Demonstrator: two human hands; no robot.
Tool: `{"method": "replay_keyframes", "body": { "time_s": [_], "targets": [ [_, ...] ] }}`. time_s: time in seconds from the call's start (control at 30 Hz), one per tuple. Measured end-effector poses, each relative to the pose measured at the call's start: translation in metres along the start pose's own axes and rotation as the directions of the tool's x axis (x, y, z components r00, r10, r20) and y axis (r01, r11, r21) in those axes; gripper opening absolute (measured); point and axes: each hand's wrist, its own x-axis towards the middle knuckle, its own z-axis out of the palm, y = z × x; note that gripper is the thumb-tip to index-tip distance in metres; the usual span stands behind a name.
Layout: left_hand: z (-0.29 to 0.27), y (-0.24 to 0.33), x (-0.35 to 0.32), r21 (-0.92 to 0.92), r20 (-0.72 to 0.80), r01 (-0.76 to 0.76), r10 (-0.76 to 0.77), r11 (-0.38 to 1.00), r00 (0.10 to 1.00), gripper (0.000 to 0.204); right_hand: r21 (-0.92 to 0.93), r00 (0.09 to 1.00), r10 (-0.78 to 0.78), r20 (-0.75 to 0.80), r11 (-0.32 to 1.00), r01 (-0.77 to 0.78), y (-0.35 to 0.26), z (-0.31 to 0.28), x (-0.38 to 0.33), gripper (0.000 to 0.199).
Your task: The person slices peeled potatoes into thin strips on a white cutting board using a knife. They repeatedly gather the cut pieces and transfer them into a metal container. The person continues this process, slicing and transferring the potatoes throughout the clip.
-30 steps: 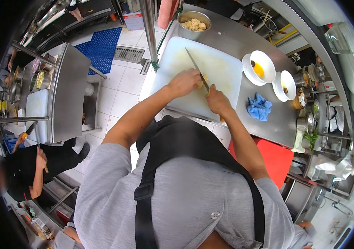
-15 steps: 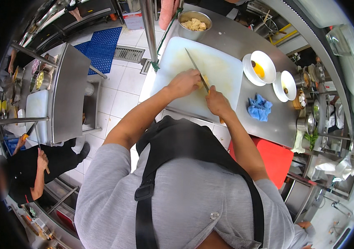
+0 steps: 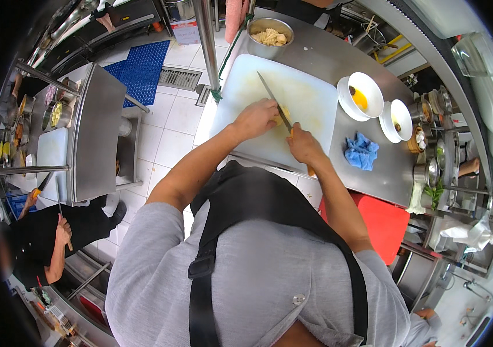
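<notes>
A knife point(image 3: 271, 89) lies across the white cutting board point(image 3: 241, 75), its tip pointing to the far left. Its handle is in my right hand point(image 3: 305, 146), closed around it at the near right of the board. My left hand point(image 3: 258, 119) is on the left side of the blade, fingers curled down onto a pale yellow piece of food point(image 3: 283, 119). Part of that piece shows between my fingertips and the blade; the rest is hidden beneath the hand. Which food it is, I cannot make out.
A metal bowl point(image 3: 270, 51) of pale yellow pieces stands beyond the board. To the right are two white bowls point(image 3: 345, 110) point(image 3: 389, 128) and a crumpled blue cloth point(image 3: 362, 152). A red board point(image 3: 382, 222) is at the near right. At left a co-worker point(image 3: 56, 237) holds a knife and a rod.
My hands and the knife keep nearly the same place, with the blade shifted only slightly against the food. At left, the co-worker's hand with the rod has moved a little.
</notes>
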Motion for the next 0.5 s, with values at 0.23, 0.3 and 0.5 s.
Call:
{"method": "replay_keyframes", "body": {
  "time_s": [0.23,0.3,0.5],
  "targets": [
    [0.001,-0.004,-0.003,0.008,0.002,0.027,-0.027,1.0,1.0,0.024,0.002,0.999,-0.044,0.006,0.999,0.044,-0.006,-0.014,-0.013,0.036],
    [0.006,-0.004,-0.003,-0.011,-0.031,0.013,-0.014,1.0,0.999,0.023,-0.008,1.0,-0.009,0.003,1.0,0.009,0.001,0.0,-0.001,0.035],
    [0.008,-0.007,-0.004,-0.026,-0.047,0.001,-0.002,1.0,0.999,0.024,-0.027,1.0,-0.025,0.019,0.999,0.025,-0.001,-0.001,-0.005,0.032]
  ]
}}
